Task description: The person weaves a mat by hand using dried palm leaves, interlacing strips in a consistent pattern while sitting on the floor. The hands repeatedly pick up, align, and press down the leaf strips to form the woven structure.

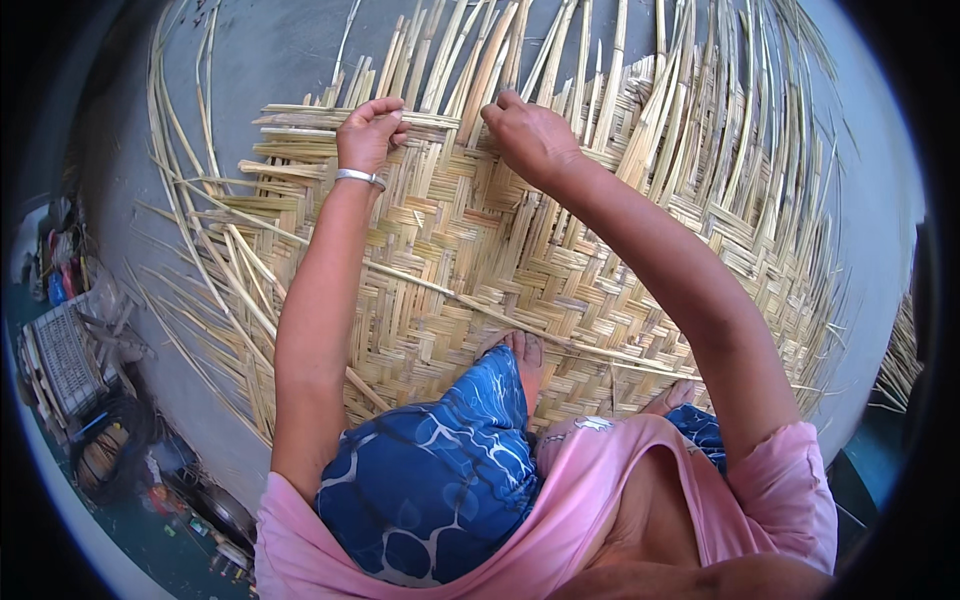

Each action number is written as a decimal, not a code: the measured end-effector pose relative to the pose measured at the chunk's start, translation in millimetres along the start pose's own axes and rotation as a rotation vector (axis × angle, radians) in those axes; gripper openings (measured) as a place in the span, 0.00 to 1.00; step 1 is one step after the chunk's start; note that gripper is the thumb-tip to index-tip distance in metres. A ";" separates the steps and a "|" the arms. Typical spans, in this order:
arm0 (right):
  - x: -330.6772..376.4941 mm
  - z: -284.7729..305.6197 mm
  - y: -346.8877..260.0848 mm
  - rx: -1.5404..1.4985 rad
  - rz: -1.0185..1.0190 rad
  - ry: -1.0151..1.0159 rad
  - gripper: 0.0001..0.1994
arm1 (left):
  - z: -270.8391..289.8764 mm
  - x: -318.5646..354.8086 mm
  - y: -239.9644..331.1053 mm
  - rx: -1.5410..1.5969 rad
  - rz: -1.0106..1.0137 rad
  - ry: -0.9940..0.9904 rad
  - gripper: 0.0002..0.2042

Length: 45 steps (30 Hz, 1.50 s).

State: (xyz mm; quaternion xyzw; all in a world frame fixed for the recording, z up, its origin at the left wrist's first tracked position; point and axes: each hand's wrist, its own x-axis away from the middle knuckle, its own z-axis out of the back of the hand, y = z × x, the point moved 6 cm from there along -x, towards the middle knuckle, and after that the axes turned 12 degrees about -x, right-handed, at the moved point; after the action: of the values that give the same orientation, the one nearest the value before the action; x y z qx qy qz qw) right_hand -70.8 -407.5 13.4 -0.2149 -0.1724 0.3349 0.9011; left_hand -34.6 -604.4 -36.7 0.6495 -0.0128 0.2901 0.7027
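"How does it lie, if the view is a clock?"

"Grey floor [262, 62] shows past the edges at eleven o'clock and again between two and three; the woven mat [585, 290] fills the centre, its left edge ragged with strip ends towards nine and ten, its top side fanning into loose lengths from twelve round to two; a heap of household clutter [85, 390] sits between eight and nine, well apart from the mat."

"Any room to move?"

"Over the weave between the two arms, yes; one foot [527, 365] takes up a patch of mat near the middle, towards five; a long stalk [455, 295] crosses from about ten to between three and four."

"And the hands?"

"The left hand [368, 138] is at eleven, arm reaching nearly straight up from seven, thumb and fingertips pinching a pale strip [435, 121] along the mat's upper part; the right hand [530, 135], between twelve and one, comes in slantwise from four with the elbow bent; its fingers are curled closed, knuckles up; I cannot tell what, if anything, they grip; smallest is the bracelet [360, 178] on the left wrist."
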 end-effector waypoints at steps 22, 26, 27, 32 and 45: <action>-51.1 -21.4 -18.0 -0.390 -0.226 0.273 0.09 | -3.1 -39.3 22.2 0.043 -0.043 -0.250 0.05; -50.5 -22.4 -9.9 -0.485 -0.289 0.315 0.09 | -2.6 -38.0 29.1 0.176 -0.037 -0.331 0.06; -50.2 -22.1 -9.0 -0.490 -0.293 0.317 0.10 | -3.0 -38.5 30.2 0.132 -0.038 -0.336 0.06; -47.0 -20.9 -7.6 -0.523 -0.329 0.333 0.10 | -14.7 -52.0 24.2 -0.253 -0.094 -0.269 0.11; -41.0 -18.8 -3.2 -0.631 -0.361 0.405 0.12 | -42.3 -77.1 16.7 -0.694 -0.059 -0.382 0.16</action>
State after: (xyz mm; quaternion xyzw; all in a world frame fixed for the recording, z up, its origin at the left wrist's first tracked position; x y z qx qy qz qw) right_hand -90.0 -442.6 -7.8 -0.5082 -0.1206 0.0534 0.8511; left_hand -120.9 -595.8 -58.6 0.4158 -0.2218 0.1220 0.8735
